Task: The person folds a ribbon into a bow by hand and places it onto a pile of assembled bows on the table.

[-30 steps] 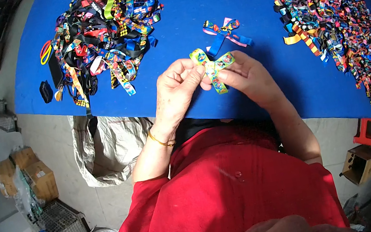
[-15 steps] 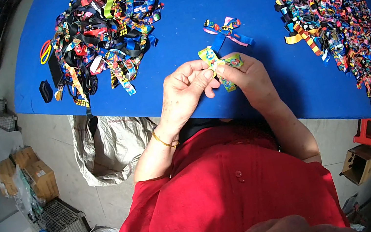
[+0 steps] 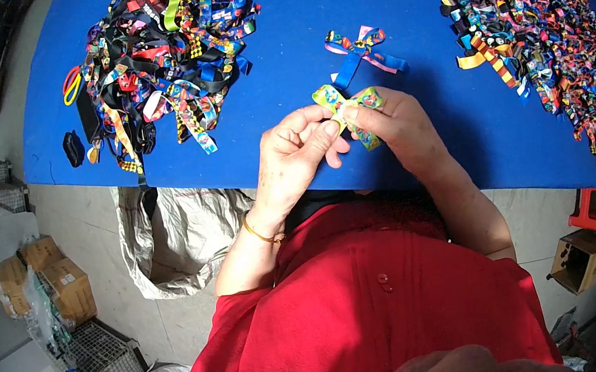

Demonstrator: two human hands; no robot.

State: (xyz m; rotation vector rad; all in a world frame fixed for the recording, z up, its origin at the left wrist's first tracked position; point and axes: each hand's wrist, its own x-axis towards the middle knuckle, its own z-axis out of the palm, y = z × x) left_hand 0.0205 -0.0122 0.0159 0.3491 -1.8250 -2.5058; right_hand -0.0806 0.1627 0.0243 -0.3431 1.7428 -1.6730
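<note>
Left hand (image 3: pixel 294 153) and right hand (image 3: pixel 407 125), we see, pinch a green bow (image 3: pixel 330 96); a blue-and-pink bow (image 3: pixel 353 61) lies just beyond, between ribbon heaps (image 3: pixel 162 70).

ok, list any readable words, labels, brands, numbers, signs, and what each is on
None readable.
Green-yellow ribbon between left hand and right hand: print too small.
Blue-and-pink bow: pattern too small.
Left ribbon pile, right ribbon pile: markings too small.
Cardboard box: pale label, too small and blurred.
</note>
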